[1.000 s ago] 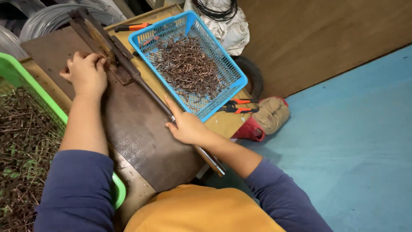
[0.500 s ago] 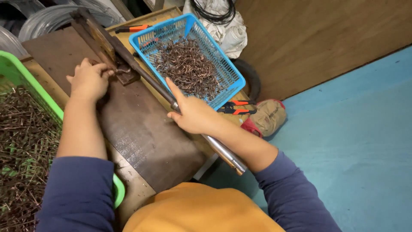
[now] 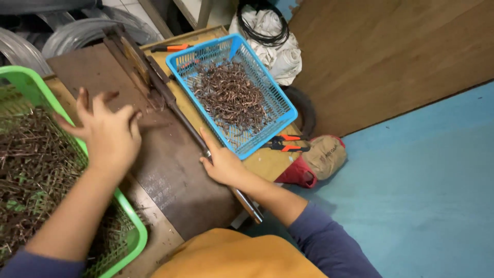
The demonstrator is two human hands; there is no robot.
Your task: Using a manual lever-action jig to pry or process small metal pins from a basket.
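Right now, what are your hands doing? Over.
Left hand open, raised beside green basket. Right hand resting on cutter lever. Blue basket sits beside it.

Tan cloth bag point(image 3: 324, 154) with red trim and a small dark printed label, slumped on the blue floor at the right edge of the workbench, white sack point(image 3: 278, 46) bunched far behind, no signs, no screens

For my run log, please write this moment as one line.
left hand: open, above dark board | right hand: on lever handle | blue basket: cut wire pieces | green basket: left side
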